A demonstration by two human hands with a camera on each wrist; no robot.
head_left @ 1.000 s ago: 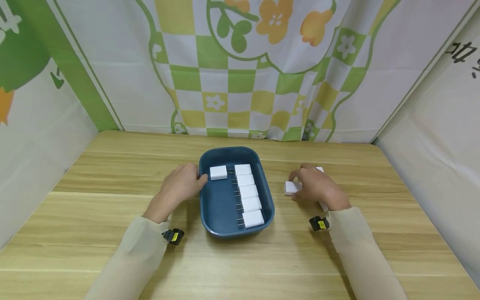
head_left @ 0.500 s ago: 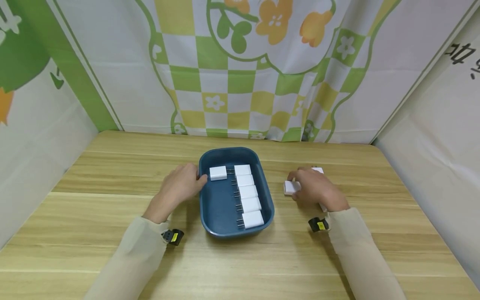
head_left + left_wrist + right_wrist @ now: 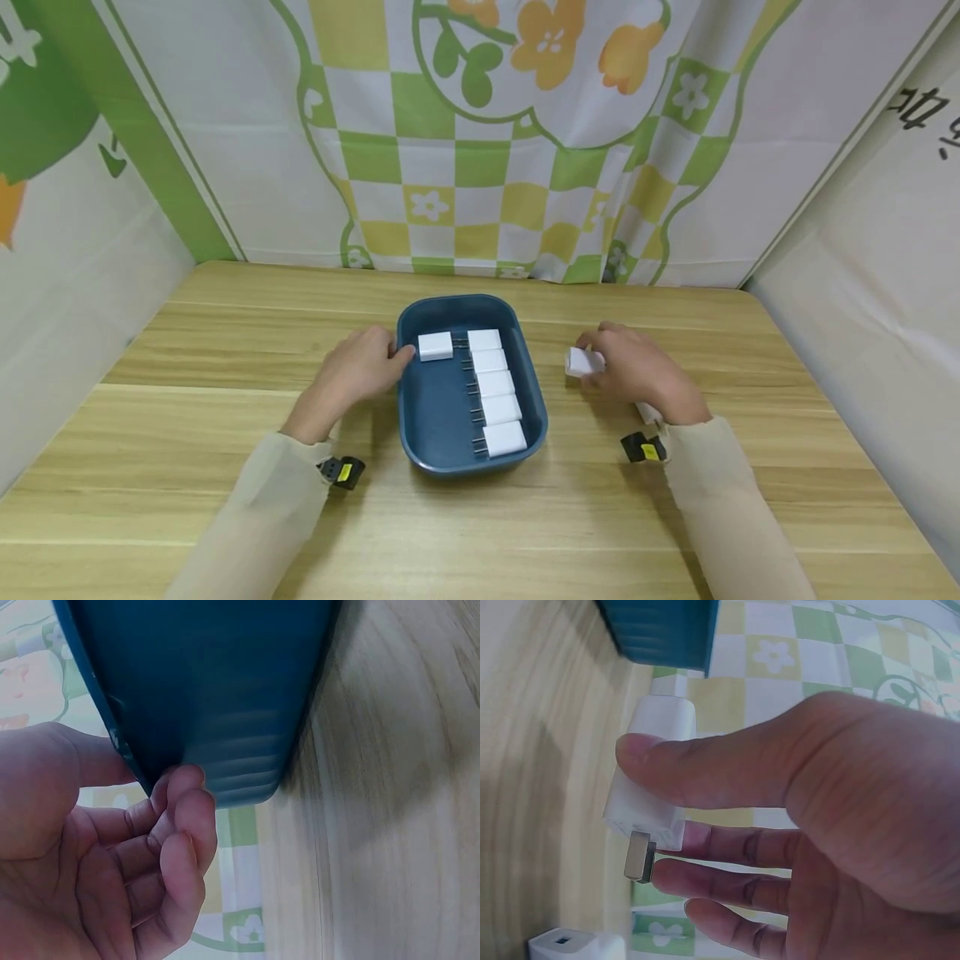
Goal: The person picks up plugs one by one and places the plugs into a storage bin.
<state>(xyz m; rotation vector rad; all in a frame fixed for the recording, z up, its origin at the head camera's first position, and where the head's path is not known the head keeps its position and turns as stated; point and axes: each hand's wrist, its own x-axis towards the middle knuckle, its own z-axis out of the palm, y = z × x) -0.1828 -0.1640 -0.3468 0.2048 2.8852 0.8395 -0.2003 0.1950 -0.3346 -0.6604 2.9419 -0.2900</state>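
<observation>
One wood-grain table (image 3: 480, 533), probably cloth backdrop (image 3: 427, 158), left hand (image 3: 356, 367) in pinch on blue tub (image 3: 438, 425), right hand (image 3: 641, 367) likewise on charger (image 3: 583, 362).

In the head view, toward two o'clock, bold black characters (image 3: 918, 108) stand on the white hanging fabric sheet (image 3: 885, 258), partly cut off and not surely legible. Yellow rectangular labels (image 3: 345, 472) on the black wrist-worn devices (image 3: 632, 447), toward seven and four o'clock, are too small to read.

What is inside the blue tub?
Six white plugs lie inside the tub: five in a row at right, one at far left. What lies beneath them is covered.
</observation>
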